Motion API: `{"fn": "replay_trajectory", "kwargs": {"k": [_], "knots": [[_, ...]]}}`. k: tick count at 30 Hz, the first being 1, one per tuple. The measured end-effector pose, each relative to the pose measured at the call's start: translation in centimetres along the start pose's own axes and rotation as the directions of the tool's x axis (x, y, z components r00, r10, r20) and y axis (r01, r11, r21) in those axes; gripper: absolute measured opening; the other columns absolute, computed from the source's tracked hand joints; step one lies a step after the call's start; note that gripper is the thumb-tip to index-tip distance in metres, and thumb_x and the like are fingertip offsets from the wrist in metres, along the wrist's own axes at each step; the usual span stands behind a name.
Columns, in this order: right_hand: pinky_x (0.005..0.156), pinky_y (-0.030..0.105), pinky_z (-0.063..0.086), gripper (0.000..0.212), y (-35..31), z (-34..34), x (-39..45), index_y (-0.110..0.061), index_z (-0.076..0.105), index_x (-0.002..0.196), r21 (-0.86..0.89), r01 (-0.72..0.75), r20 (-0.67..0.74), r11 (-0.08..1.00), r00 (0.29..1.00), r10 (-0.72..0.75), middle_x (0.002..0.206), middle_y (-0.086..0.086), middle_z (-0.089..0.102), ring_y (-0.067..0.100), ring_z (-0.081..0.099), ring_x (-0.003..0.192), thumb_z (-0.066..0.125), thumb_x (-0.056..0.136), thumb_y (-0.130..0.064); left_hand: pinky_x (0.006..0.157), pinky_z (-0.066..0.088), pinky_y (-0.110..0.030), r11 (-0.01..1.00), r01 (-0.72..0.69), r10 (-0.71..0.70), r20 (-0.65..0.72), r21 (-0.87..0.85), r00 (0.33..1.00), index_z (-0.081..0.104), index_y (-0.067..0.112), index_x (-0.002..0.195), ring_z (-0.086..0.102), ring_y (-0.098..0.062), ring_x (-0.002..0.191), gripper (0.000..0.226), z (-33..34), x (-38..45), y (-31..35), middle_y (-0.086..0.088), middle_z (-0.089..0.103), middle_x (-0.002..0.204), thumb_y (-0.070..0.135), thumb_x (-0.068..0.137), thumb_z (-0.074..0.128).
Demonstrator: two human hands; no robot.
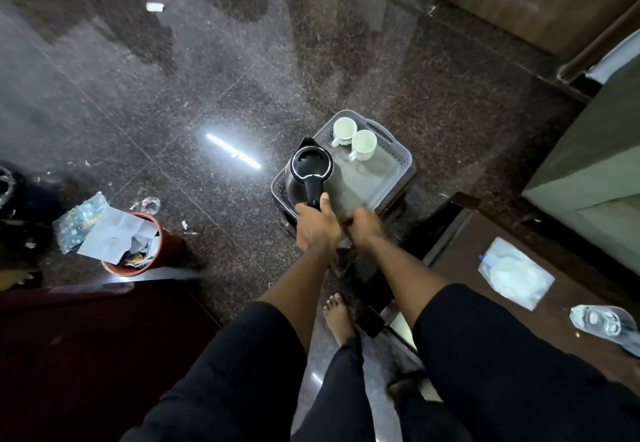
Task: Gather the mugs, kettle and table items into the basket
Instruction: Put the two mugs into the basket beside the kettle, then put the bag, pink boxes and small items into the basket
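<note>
A grey perforated basket [398, 175] sits on a dark stool in the middle of the floor. Two white mugs [344, 130] [363, 145] stand upright in its far end. A black electric kettle [310, 166] is at the basket's left near corner, spout pointing away. My left hand [317, 227] is closed around the kettle's handle. My right hand [365, 228] is right beside it at the basket's near rim, fingers curled; what it touches is hidden.
A red bin [138, 251] stuffed with paper stands at the left. A brown table [571, 268] at the right carries a clear bag [516, 273] and a plastic bottle [602, 322]. A dark red surface lies bottom left. My bare foot [337, 317] is below the stool.
</note>
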State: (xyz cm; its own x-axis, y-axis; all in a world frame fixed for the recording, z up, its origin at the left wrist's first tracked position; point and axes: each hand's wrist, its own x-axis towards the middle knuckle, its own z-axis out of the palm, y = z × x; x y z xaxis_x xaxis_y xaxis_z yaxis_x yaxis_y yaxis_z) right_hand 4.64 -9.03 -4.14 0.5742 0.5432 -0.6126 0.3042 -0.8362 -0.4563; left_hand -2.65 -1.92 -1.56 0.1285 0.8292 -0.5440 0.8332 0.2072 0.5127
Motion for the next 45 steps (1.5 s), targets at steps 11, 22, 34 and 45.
{"fn": "replay_trajectory", "kwargs": {"k": [11, 22, 34, 45], "knots": [[0.077, 0.029, 0.051, 0.022, 4.6, -8.0, -7.5, -0.011, 0.077, 0.081, 0.353, -0.202, -0.131, 0.914, 0.956, 0.262, 0.097, 0.011, 0.077, 0.029, 0.072, 0.101, 0.064, 0.096, -0.022, 0.09, 0.05, -0.034, 0.914, -0.407, 0.403, 0.136, 0.0, 0.905, 0.054, 0.023, 0.103, 0.066, -0.029, 0.105, 0.006, 2.8, -10.8, 4.0, -0.005, 0.069, 0.108, 0.024, 0.098, 0.057], [0.077, 0.022, 0.048, 0.018, 26.5, -9.3, -22.3, -0.012, 0.076, 0.102, 0.656, -0.398, -0.126, 0.642, 0.78, 0.613, 0.105, 0.014, 0.07, 0.024, 0.065, 0.104, 0.059, 0.097, -0.01, 0.08, 0.053, -0.032, 0.688, -0.682, 0.336, 0.723, 0.249, 0.603, 0.075, 0.013, 0.082, 0.072, -0.031, 0.102, 0.024, 17.0, -28.2, 3.7, -0.01, 0.079, 0.101, 0.024, 0.095, 0.058], [0.083, 0.035, 0.053, 0.027, 51.1, -3.6, -35.4, -0.001, 0.079, 0.103, 0.816, -0.44, -0.062, 0.375, 0.579, 0.813, 0.109, 0.022, 0.074, 0.03, 0.07, 0.108, 0.064, 0.095, -0.021, 0.105, 0.054, -0.04, 0.401, -0.877, 0.175, 0.917, 0.266, 0.358, 0.079, 0.011, 0.115, 0.067, -0.032, 0.123, 0.035, 35.5, -47.7, -6.0, -0.013, 0.074, 0.126, 0.018, 0.096, 0.051], [0.091, 0.041, 0.053, 0.029, 54.9, 2.2, -19.4, -0.009, 0.076, 0.105, 0.77, -0.428, -0.09, 0.474, 0.662, 0.744, 0.115, 0.02, 0.074, 0.039, 0.067, 0.117, 0.063, 0.093, -0.031, 0.105, 0.053, -0.036, 0.483, -0.816, 0.315, 0.806, 0.318, 0.501, 0.078, 0.021, 0.106, 0.069, -0.027, 0.118, 0.024, 46.8, -34.0, -7.6, -0.003, 0.076, 0.12, 0.027, 0.094, 0.057]]}}
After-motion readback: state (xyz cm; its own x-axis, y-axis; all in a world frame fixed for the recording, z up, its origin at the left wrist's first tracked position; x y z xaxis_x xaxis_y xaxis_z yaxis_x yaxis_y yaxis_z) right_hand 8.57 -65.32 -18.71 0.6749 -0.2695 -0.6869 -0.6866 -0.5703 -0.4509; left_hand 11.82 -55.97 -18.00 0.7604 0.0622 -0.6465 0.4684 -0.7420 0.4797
